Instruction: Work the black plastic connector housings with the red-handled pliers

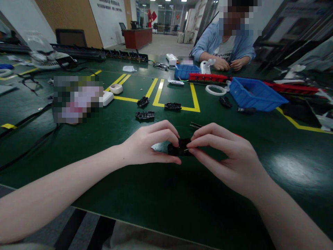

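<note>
One black part held in both hands, three more lying beyond

The small black part (172, 149) is low over the green bench (156, 194), directly in front of the person, between the left hand (145, 142) and the right hand (231, 152). The left fingers curve over its left end, thumb below, gripping it. The right fingers are pinched together at its other end, apparently on a thin pale sliver (186, 149), too small to identify.

Handling of this part looks underway rather than finished: both hands are on it, and it has not been set down. How much is done inside it cannot be told, as fingertips cover much of it. Nor do the loose parts show whether they are complete or awaiting attention.

Counted, there is one part in the hands and three similar dark parts ahead: one at the back left (143, 101), one nearer (145, 116) and one to the right (173, 106), all apart. A fourth dark piece (225, 101) lies near the larger of two blue bins (257, 94); the smaller bin (186, 72) is farther off. Two thin prongs (195, 125) show just beyond the right hand. One co-worker (229, 43) sits across the bench.
</note>
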The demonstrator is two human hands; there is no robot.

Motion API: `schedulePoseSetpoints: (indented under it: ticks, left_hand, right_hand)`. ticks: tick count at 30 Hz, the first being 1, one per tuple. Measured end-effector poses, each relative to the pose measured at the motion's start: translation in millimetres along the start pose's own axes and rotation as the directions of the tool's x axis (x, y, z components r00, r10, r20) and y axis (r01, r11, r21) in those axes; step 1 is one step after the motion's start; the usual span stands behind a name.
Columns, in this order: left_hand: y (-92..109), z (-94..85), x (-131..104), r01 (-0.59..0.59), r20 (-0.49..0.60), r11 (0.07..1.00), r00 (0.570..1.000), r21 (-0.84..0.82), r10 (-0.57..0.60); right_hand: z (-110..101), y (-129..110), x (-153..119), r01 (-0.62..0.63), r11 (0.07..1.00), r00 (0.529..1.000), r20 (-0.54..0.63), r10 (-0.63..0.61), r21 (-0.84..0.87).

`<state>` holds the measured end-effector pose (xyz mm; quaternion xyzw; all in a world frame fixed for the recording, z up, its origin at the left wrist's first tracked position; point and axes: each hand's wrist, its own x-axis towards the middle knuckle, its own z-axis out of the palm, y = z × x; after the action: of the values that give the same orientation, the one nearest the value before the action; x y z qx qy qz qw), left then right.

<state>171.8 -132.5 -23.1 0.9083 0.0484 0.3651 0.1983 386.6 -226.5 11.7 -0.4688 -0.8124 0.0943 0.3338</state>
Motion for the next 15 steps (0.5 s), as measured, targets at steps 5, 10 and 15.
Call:
schedulePoseSetpoints:
  ticks: [5,10,15]
  left_hand:
    - [1.8,0.3,0.7,-0.005,-0.012,1.0,1.0,-0.013,0.004]
    - [4.0,0.6,1.4,-0.006,-0.023,0.999,1.0,-0.035,0.006]
    - [3.6,2.0,0.9,-0.002,0.003,0.999,1.0,-0.037,0.002]
  right_hand:
    - [0.7,-2.4,-0.4,0.0,1.0,1.0,0.009,0.0,0.003]
    - [4.6,-8.0,-0.6,-0.02,0.999,1.0,-0.002,0.02,0.047]
    - [9.5,-7.0,-2.1,-0.006,1.0,0.999,0.04,0.005,0.03]
